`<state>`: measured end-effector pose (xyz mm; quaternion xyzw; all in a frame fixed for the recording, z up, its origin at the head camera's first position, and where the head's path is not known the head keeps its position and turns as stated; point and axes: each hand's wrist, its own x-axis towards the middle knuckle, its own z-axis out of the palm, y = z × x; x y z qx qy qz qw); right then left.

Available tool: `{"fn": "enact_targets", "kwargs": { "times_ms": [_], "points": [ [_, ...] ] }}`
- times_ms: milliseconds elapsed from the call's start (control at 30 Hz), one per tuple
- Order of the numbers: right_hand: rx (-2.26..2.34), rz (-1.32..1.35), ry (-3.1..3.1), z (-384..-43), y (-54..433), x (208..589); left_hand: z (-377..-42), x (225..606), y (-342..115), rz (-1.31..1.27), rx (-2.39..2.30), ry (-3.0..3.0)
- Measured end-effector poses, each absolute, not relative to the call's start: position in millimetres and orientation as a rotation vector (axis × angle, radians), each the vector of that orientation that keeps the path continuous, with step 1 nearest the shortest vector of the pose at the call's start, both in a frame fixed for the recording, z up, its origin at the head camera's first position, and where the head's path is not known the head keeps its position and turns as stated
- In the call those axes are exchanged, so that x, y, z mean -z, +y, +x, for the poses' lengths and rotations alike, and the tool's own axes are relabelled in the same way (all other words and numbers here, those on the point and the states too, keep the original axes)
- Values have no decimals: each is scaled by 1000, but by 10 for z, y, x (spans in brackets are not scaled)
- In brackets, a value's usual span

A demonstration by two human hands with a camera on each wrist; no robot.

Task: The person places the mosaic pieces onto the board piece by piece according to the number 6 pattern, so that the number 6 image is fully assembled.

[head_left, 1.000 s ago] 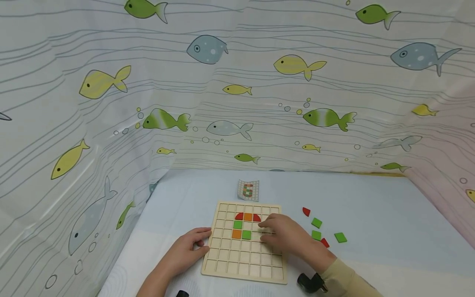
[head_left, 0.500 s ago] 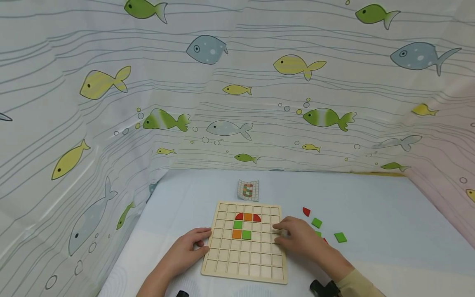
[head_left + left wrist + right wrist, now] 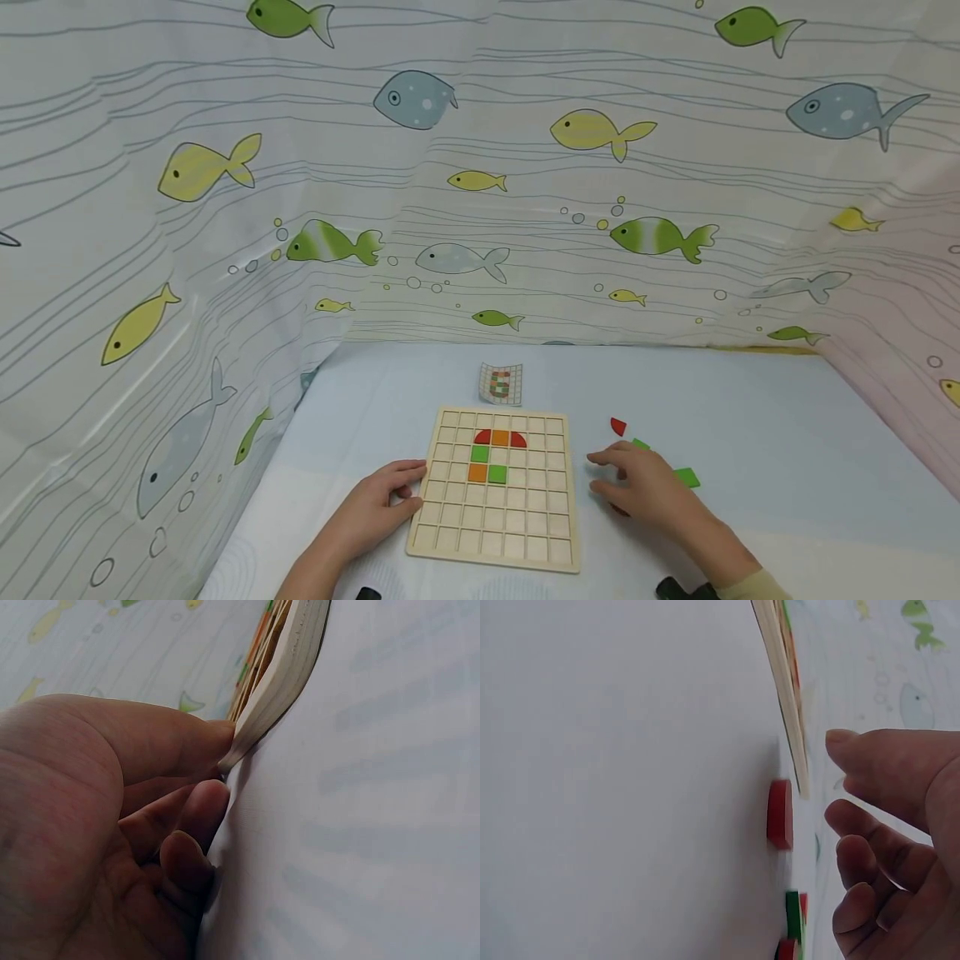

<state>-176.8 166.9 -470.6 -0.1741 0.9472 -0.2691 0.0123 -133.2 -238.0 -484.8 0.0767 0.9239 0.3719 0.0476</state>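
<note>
A wooden grid board [image 3: 450, 533] lies on the table. On it sit red quarter-round tiles [image 3: 518, 440], orange square tiles [image 3: 500, 438] and green square tiles [image 3: 497, 474]. My left hand [image 3: 378, 504] rests against the board's left edge with thumb and fingertips; its thumb touches the rim in the left wrist view. Right of the board, my right hand [image 3: 641, 492] hovers over loose tiles, fingers loosely bent and apart, holding nothing. A red tile [image 3: 780, 815] stands out below it in the right wrist view, with a green tile [image 3: 793, 915] further along. The hand partly hides the loose tiles.
A small printed pattern card [image 3: 500, 384] lies behind the board. A loose red quarter-round tile [image 3: 618, 427] and a loose green tile [image 3: 687, 477] lie to the right. A fish-print curtain [image 3: 525, 208] encloses the table at the back and sides.
My right hand has moved from above the board rightward and off it, to the loose tiles. The left hand stays at the board's edge, and the tiles on the board look unchanged.
</note>
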Motion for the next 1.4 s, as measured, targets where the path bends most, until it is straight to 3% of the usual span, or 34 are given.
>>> {"fn": "enact_targets", "kwargs": {
  "times_ms": [767,1400],
  "points": [
    [882,-270,3035,-1493,2254,4789,-1340,4840,-2370,220,-1130,2811],
    [855,-217,2952,-1470,2259,4855,-1346,4826,-2346,175,-1146,2802]
  ]
}}
